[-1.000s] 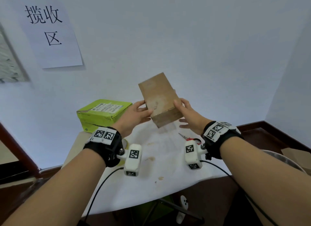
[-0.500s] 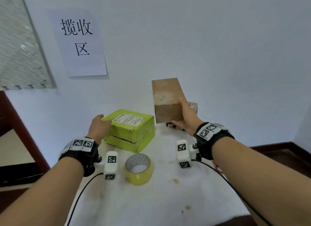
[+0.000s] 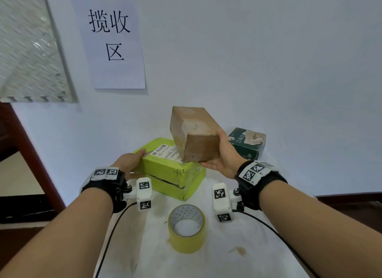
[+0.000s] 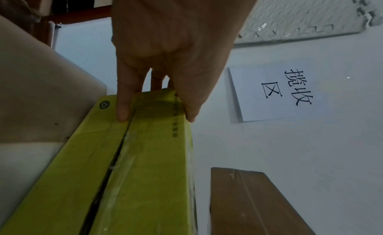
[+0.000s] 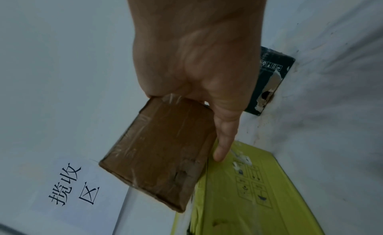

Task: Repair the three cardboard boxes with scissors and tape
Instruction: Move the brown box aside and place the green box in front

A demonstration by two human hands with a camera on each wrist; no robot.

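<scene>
We hold the brown box up in our right hand, the fingers and thumb wrapped round its near end, so that it hangs tilted in the air with its lower corner just above the green box. From the right wrist, the thumb lies along the brown box's edge and clear tape glints on its faces. Our left hand grips the left end of the green box, thumb on top and fingers curled over the side, where a dark split runs along its length. The green box sits on the white table near the wall, a printed label on its top. A dark green box with a torn top stands behind our right hand, against the wall. A roll of yellow tape stands on the table in front of the green box, between our wrists. A paper sign hangs on the wall above.
</scene>
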